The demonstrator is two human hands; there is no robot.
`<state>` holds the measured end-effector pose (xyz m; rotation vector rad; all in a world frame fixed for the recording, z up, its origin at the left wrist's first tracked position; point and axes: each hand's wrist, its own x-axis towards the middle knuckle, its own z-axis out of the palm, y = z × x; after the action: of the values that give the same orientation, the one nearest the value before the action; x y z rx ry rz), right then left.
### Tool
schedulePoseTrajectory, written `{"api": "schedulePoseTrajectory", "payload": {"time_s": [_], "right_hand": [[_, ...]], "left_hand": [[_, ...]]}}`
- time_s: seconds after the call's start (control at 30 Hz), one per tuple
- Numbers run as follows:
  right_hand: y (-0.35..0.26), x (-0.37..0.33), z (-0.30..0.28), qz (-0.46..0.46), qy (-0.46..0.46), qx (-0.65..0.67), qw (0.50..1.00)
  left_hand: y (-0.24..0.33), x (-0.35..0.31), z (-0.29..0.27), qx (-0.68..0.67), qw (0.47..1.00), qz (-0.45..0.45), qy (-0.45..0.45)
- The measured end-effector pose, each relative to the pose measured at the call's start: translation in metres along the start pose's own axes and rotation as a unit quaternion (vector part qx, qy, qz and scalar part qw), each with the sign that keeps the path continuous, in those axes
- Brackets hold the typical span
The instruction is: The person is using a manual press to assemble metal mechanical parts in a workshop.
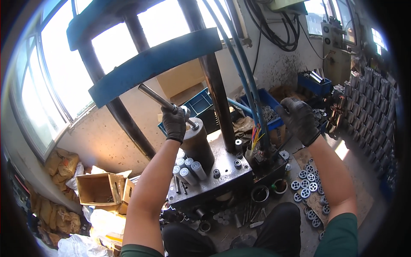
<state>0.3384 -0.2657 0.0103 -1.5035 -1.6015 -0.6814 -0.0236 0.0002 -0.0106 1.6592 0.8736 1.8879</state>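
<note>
My left hand (pixel 174 123), in a dark glove, is closed round a metal rod (pixel 156 97). The rod slants, its upper end under the blue crossbar (pixel 156 64) of a press and its lower end by the top of a thick metal cylinder (pixel 198 145). A ring-shaped part shows beside my left fingers. To the right of the blue hoses, my right hand (pixel 301 121), also gloved, is raised with fingers loosely bent and apart; nothing shows in it. Several grey cylinders (pixel 187 174) stand on the press's metal table (pixel 229 171), near small dark bushings (pixel 237 163).
Upright columns (pixel 214 85) and blue hoses (pixel 252 90) stand between my hands. Slotted round parts (pixel 305 184) lie on the floor at right, before stacked metal parts (pixel 368 115). A wooden box (pixel 97 188) and bags stand at left. Behind is a blue crate (pixel 267 107).
</note>
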Motion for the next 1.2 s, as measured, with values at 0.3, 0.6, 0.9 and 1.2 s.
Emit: {"api": "schedulePoseTrajectory", "payload": {"time_s": [0.3, 0.6, 0.9, 1.2], "right_hand": [[-0.004, 0.018, 0.007, 0.076, -0.112, -0.012, 0.991], [-0.001, -0.002, -0.002, 0.042, -0.098, -0.022, 0.994], [-0.017, -0.088, -0.065, 0.007, -0.258, -0.038, 0.965], [-0.030, -0.128, -0.088, -0.018, -0.480, 0.019, 0.877]], "left_hand": [[0.019, 0.009, 0.005, 0.157, 0.986, 0.039, -0.047], [0.016, 0.039, 0.018, 0.244, 0.961, 0.033, -0.125], [0.015, 0.030, 0.016, 0.242, 0.964, 0.047, -0.102], [0.014, 0.033, 0.022, 0.240, 0.963, 0.026, -0.122]]}}
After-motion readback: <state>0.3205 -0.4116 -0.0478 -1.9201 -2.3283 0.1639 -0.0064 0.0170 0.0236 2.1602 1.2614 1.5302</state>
